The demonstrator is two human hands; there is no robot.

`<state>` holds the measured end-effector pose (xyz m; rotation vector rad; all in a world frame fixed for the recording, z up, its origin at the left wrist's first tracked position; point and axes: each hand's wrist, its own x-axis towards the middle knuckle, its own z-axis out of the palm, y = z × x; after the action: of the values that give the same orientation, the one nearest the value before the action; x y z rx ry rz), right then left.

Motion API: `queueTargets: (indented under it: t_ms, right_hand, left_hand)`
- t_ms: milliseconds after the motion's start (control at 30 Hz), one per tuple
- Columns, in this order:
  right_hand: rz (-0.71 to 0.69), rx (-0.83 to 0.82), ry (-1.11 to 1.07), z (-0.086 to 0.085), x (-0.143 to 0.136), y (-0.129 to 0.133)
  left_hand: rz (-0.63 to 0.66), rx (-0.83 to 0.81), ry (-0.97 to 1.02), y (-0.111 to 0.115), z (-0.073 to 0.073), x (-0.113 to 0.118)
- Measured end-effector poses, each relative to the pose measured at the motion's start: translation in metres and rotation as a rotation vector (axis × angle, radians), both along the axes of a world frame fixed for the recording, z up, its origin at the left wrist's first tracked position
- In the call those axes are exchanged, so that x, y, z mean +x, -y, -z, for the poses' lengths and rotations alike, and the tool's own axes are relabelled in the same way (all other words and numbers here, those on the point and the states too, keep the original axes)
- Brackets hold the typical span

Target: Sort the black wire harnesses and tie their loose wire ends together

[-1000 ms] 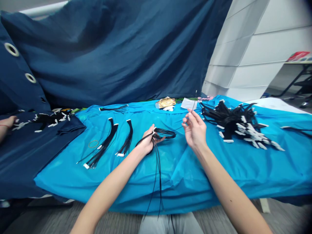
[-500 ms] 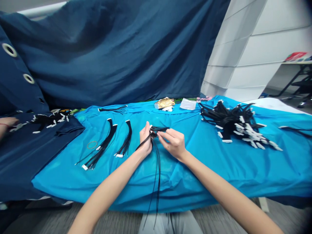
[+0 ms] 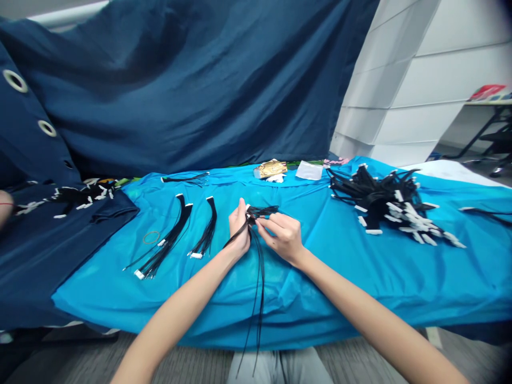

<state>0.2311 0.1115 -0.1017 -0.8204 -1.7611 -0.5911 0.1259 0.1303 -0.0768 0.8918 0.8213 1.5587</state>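
My left hand (image 3: 239, 230) is closed around a black wire harness (image 3: 262, 210), near its white connector end. Some of the harness's thin wires stick out to the right; others hang down past the table edge toward my lap. My right hand (image 3: 283, 234) pinches at the wires just right of the connector, thumb and forefinger together. Exactly which strand it grips is too small to make out. To the left of my hands lie a short harness (image 3: 208, 226) and a longer bundle of harnesses (image 3: 170, 240), both black with white connectors.
A big pile of black harnesses (image 3: 380, 197) lies on the blue cloth (image 3: 320, 298) at right. A rubber band (image 3: 151, 237) is at left. A gold wrapper (image 3: 271, 169) and white paper (image 3: 309, 170) lie at the back. Another person's hand (image 3: 5, 208) shows at far left.
My right hand has shifted very slightly left toward the connector. My left hand stays on the harness. At far left, the other person's hand has pulled back toward the frame edge.
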Motion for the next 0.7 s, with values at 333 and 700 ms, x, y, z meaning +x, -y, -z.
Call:
queueTargets:
  t_ms: [333,700]
  right_hand:
    - [0.021,-0.052,-0.042,0.0006,-0.0039,0.0012]
    - [0.107,-0.162,0.051,-0.0023,-0.0068,0.0038]
  left_hand:
    - [-0.056,0.059,-0.055,-0.0004,0.0024,0.0012]
    - [-0.088,0.088,-0.102,-0.0033,0.0064,0.0017]
